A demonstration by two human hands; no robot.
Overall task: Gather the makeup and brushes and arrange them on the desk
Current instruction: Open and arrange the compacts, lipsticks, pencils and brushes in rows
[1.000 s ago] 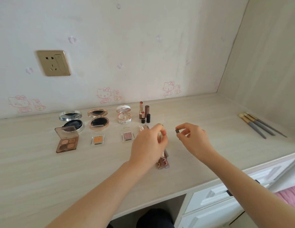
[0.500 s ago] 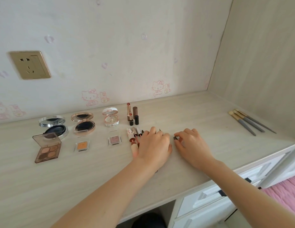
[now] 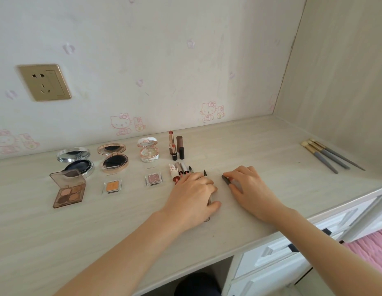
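On the pale desk (image 3: pixel 260 159) my left hand (image 3: pixel 192 195) lies low and holds a thin eyeliner pen (image 3: pixel 205 174) whose black tip sticks out past my fingers. Just right of it my right hand (image 3: pixel 247 189) pinches a small dark grey cap (image 3: pixel 226 180) against the desk. Lip tubes (image 3: pixel 180 169) lie side by side beside my left hand, partly hidden under it. Behind them stand lipsticks (image 3: pixel 175 145). To the left are three open compacts (image 3: pixel 113 157) and, in front, an eyeshadow palette (image 3: pixel 68 190) and two single shadows (image 3: pixel 111 186). Three brushes (image 3: pixel 326 157) lie far right.
A wall with a socket (image 3: pixel 44 82) backs the desk, and a side panel (image 3: pixel 335 82) closes it on the right. White drawers (image 3: pixel 282 259) sit under the desk's front right edge. A pink cloth (image 3: pixel 369 251) shows at the lower right.
Both hands have come down from above the desk to its surface. The left hand has laid the pen beside the lip tubes, and the right hand has lowered the cap to the desk.
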